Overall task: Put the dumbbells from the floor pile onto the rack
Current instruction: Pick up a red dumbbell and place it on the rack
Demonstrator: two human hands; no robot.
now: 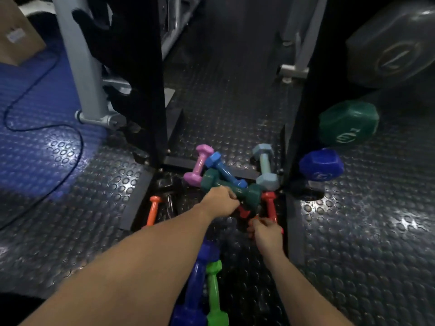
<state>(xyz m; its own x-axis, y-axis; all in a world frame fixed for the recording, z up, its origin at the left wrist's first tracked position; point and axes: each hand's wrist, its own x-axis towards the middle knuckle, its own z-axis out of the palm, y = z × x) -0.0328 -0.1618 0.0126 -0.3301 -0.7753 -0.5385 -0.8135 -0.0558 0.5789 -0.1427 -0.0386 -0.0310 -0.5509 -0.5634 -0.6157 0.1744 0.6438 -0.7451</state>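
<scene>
A pile of small dumbbells lies on the studded floor between the black rack uprights (pixel 150 90). My left hand (pixel 221 201) is closed around the handle of the dark green dumbbell (pixel 251 191) in the middle of the pile. My right hand (pixel 267 232) grips the near end of a red dumbbell (pixel 269 203). Behind them lie a pink dumbbell (pixel 200 165), a blue dumbbell (pixel 223 170) and a pale grey-blue dumbbell (pixel 264 165). An orange dumbbell (pixel 153 210) lies at the left. A dark blue dumbbell (pixel 200 278) and a bright green dumbbell (pixel 214 292) lie close to me.
On the rack's right side sit a large green dumbbell head (pixel 348 123), a blue one (pixel 322 164) and a big grey one (pixel 390 45). A grey machine leg (pixel 82 62), a black cable (pixel 47 128) and a cardboard box (pixel 16 31) are at the left.
</scene>
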